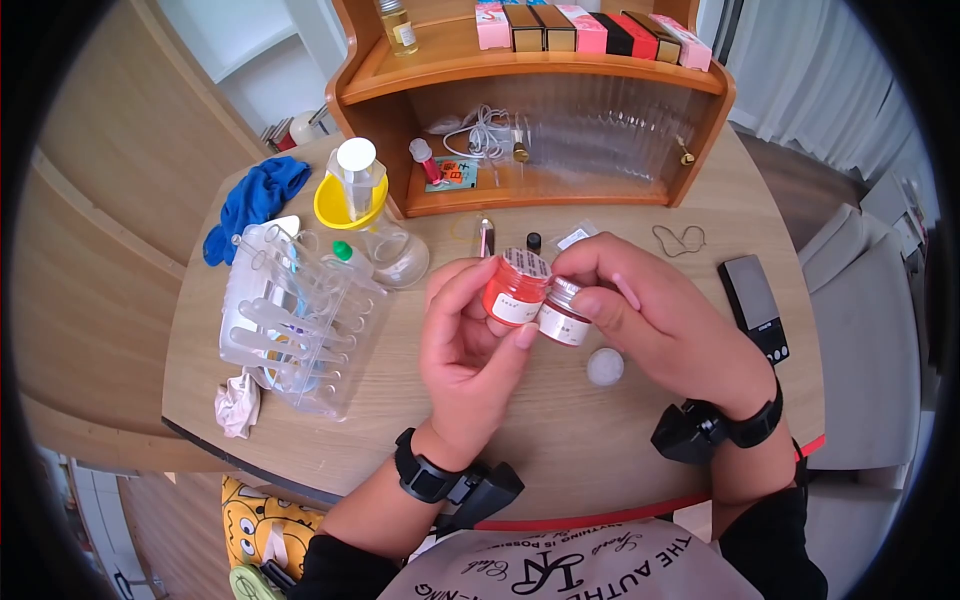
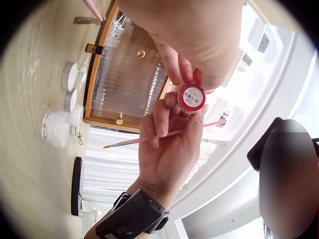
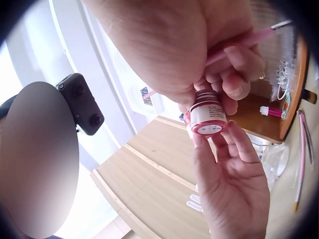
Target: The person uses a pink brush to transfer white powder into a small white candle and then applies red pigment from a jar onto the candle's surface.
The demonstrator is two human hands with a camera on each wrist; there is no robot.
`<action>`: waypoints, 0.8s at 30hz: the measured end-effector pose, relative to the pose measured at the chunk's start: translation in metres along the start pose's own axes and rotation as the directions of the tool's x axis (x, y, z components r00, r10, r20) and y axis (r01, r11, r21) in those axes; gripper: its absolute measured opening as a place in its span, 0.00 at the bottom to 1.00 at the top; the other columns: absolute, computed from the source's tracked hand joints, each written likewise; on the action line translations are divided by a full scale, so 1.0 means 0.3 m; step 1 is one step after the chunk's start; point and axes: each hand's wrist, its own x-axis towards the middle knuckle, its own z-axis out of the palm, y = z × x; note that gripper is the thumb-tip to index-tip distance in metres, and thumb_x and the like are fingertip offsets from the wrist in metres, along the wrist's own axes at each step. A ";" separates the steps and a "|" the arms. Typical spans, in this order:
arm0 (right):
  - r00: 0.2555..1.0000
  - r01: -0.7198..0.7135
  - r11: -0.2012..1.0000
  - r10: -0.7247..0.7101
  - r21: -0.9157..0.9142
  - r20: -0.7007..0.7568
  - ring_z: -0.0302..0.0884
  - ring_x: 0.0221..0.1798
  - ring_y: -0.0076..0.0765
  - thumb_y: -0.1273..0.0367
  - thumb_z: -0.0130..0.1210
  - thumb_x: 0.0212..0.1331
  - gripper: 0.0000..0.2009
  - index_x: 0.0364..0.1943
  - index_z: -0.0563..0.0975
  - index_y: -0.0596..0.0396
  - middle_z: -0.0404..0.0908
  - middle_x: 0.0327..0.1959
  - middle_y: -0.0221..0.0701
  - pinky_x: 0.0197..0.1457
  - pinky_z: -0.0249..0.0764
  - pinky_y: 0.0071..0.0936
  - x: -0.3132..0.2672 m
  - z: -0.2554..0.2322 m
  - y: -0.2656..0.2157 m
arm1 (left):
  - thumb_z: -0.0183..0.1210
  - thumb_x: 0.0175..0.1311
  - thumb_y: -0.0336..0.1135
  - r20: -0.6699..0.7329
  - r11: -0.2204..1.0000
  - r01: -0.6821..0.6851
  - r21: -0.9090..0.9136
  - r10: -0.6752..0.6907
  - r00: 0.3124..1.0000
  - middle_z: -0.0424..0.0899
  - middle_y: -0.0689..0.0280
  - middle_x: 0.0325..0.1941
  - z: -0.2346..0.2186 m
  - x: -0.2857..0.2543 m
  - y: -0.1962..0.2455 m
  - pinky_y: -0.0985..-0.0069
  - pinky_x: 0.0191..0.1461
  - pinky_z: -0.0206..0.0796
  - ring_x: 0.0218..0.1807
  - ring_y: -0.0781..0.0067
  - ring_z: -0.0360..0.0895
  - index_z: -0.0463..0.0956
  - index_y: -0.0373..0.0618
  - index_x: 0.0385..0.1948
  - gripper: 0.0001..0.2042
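Note:
My left hand holds a small jar of orange-red colour, its printed flat end turned up and a white label on its side. Beside it, my right hand pinches a second jar, dark red with a silver lid. The two jars are side by side at a tilt above the table. A pink-handled paintbrush lies across the right hand, tucked under its fingers. In the left wrist view, the dark red jar's round base label faces the camera.
A rack with several plastic spoons stands at left, near a glass flask, yellow funnel and blue cloth. The wooden cabinet is behind. A white round container and black scale are at right.

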 end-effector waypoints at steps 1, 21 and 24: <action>1.000 0.007 1.000 -0.007 -0.010 -0.010 0.70 0.39 0.39 0.63 0.47 0.64 0.13 0.42 0.71 0.60 0.73 0.36 0.37 0.45 0.66 0.29 -0.001 0.001 -0.001 | 0.57 0.56 0.25 0.001 1.000 0.000 0.000 0.000 1.000 0.69 0.61 0.57 0.000 0.000 0.000 0.71 0.63 0.57 0.58 0.71 0.67 0.59 0.38 0.58 0.26; 0.979 -0.145 0.977 0.165 0.159 -0.122 0.61 0.23 0.15 0.65 0.55 0.58 0.09 0.35 0.71 0.55 0.70 0.22 0.22 0.27 0.60 0.17 -0.011 0.007 0.000 | 0.53 0.60 0.22 0.120 0.946 0.047 -0.320 -0.009 0.993 0.70 0.55 0.56 -0.007 0.003 -0.011 0.71 0.57 0.66 0.56 0.67 0.71 0.57 0.33 0.58 0.24; 0.978 -0.111 0.973 0.143 0.202 -0.152 0.60 0.22 0.14 0.65 0.55 0.57 0.09 0.34 0.72 0.55 0.69 0.20 0.21 0.25 0.57 0.16 -0.006 0.005 0.013 | 0.53 0.61 0.23 0.118 0.941 0.064 -0.331 -0.026 0.993 0.70 0.55 0.56 0.000 0.003 -0.007 0.69 0.57 0.67 0.55 0.66 0.71 0.58 0.33 0.58 0.23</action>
